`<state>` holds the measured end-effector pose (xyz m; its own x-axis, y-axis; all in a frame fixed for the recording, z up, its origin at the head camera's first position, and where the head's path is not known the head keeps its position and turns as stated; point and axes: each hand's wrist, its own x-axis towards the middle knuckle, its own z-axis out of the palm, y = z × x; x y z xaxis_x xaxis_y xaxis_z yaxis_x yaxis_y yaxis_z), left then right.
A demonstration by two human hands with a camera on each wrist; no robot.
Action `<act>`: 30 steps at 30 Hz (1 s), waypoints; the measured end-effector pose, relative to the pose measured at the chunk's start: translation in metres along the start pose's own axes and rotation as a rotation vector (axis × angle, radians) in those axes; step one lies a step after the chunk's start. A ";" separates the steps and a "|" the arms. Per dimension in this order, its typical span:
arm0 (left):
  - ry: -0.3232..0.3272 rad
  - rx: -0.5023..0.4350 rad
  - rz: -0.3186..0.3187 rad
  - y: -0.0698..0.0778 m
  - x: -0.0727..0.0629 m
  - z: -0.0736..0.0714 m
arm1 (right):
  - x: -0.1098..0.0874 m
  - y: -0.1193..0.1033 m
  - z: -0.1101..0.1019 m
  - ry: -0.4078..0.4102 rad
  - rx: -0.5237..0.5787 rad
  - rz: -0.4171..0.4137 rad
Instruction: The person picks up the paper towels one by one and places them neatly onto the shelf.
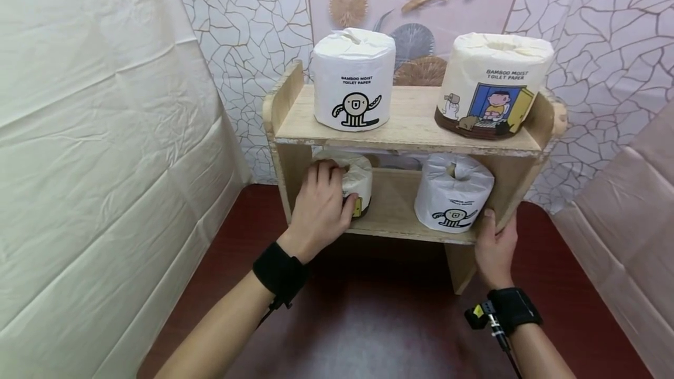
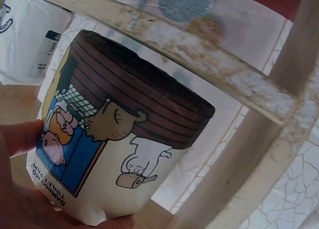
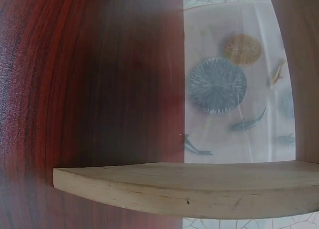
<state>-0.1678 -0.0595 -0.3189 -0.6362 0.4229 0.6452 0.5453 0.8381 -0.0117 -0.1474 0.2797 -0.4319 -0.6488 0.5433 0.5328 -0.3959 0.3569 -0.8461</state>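
In the head view my left hand (image 1: 321, 203) grips a cream toilet paper roll (image 1: 359, 173) at the left of the lower shelf, its fingers over the top and thumb at the front. The left wrist view shows this roll's cartoon wrapper (image 2: 144, 104) and brown striped base, with thumb and fingertips around it. At the right end, my right hand (image 1: 497, 248) holds the side panel (image 1: 508, 189) of the wooden shelf, thumb in front and fingers behind. A white toilet paper roll (image 1: 454, 195) stands just left of that thumb. No part of the right hand shows in the right wrist view.
On the upper board (image 1: 413, 116) stand a white roll (image 1: 354, 83) at left and a larger cream roll (image 1: 492, 86) at right. The shelf stands on a dark red table (image 1: 363, 320). Patterned sheeting (image 1: 242, 40) hangs behind; pale cloth (image 1: 105, 151) hangs at left.
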 end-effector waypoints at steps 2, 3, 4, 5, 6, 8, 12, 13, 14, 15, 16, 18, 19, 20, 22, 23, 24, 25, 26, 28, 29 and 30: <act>-0.001 -0.005 0.002 0.003 0.001 0.000 | 0.000 0.000 0.000 0.001 0.001 0.000; -0.002 -0.007 0.002 0.004 0.001 0.000 | 0.000 0.000 -0.001 0.001 0.003 0.001; -0.003 -0.008 0.002 0.005 0.001 0.001 | 0.000 0.000 -0.001 0.003 0.005 0.002; -0.002 -0.009 0.002 0.006 0.001 0.001 | -0.001 -0.001 -0.001 0.005 0.006 0.003; 0.001 -0.011 0.002 0.007 0.001 0.002 | -0.001 -0.001 -0.001 0.005 0.008 0.004; 0.007 -0.016 0.000 0.009 0.002 0.003 | -0.001 -0.001 -0.001 0.004 0.008 0.003; 0.023 -0.024 -0.001 0.013 0.002 0.008 | 0.000 -0.001 -0.002 0.004 0.007 -0.007; 0.029 -0.024 -0.001 0.013 0.002 0.009 | 0.000 -0.001 -0.001 0.004 0.008 -0.008; 0.034 -0.022 -0.003 0.014 0.002 0.010 | 0.000 -0.001 -0.001 0.003 0.009 -0.009; 0.039 -0.019 -0.003 0.015 0.002 0.011 | 0.000 -0.001 -0.001 0.002 0.009 -0.010; 0.043 -0.018 -0.005 0.015 0.001 0.011 | 0.000 -0.001 0.000 0.001 0.007 -0.009; 0.041 -0.017 -0.011 0.015 0.001 0.013 | 0.000 -0.001 0.000 0.000 0.006 -0.008; 0.037 -0.017 -0.014 0.016 0.001 0.013 | 0.000 -0.001 0.001 0.000 0.002 -0.007; 0.031 -0.017 -0.018 0.016 0.000 0.014 | 0.000 -0.002 0.001 -0.003 0.003 -0.008; 0.021 -0.017 -0.028 0.015 -0.001 0.015 | 0.000 -0.003 0.002 -0.008 0.005 -0.008; 0.018 -0.018 -0.034 0.015 -0.002 0.016 | 0.000 -0.003 0.002 -0.015 0.009 -0.010; 0.019 -0.021 -0.040 0.014 -0.002 0.017 | 0.000 -0.004 0.003 -0.019 0.012 -0.013; 0.021 -0.022 -0.044 0.014 -0.003 0.018 | 0.000 -0.004 0.003 -0.021 0.011 -0.015; 0.023 -0.024 -0.045 0.014 -0.003 0.019 | 0.000 -0.004 0.003 -0.022 0.014 -0.016; 0.033 -0.023 -0.040 0.013 -0.004 0.021 | 0.000 -0.003 0.002 -0.013 0.006 -0.015; 0.036 -0.021 -0.035 0.013 -0.004 0.023 | 0.000 -0.003 0.002 -0.008 0.005 -0.013; 0.038 -0.017 -0.028 0.014 -0.004 0.024 | -0.001 -0.002 0.001 -0.002 0.000 -0.010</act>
<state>-0.1707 -0.0417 -0.3399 -0.6302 0.3856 0.6739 0.5370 0.8434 0.0197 -0.1466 0.2772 -0.4308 -0.6458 0.5381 0.5416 -0.4027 0.3626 -0.8405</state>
